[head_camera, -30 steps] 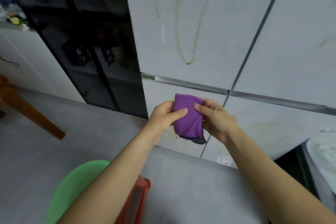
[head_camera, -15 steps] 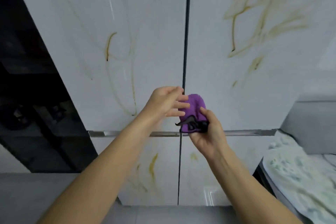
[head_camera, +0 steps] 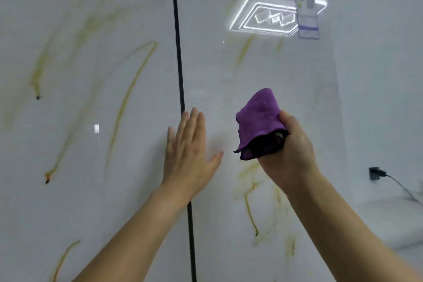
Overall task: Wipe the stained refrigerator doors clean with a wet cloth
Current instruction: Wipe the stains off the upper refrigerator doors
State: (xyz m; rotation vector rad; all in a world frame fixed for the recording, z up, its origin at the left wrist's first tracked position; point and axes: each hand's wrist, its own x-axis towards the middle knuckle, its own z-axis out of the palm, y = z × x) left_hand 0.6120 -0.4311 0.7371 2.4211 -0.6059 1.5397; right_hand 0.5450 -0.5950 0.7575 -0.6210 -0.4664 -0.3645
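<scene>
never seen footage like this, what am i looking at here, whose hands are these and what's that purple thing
No machine here: a person wears a wide-angle camera on the head, so you look along their own arms. The pale surface is two refrigerator doors, the left door and the right door, split by a dark seam and marked with yellowish streaks. The right hand grips a bunched purple cloth, raised before the right door. The left hand is open, fingers straight, by the seam; whether it touches the door is unclear. The bright shape is a reflected ceiling light.
</scene>
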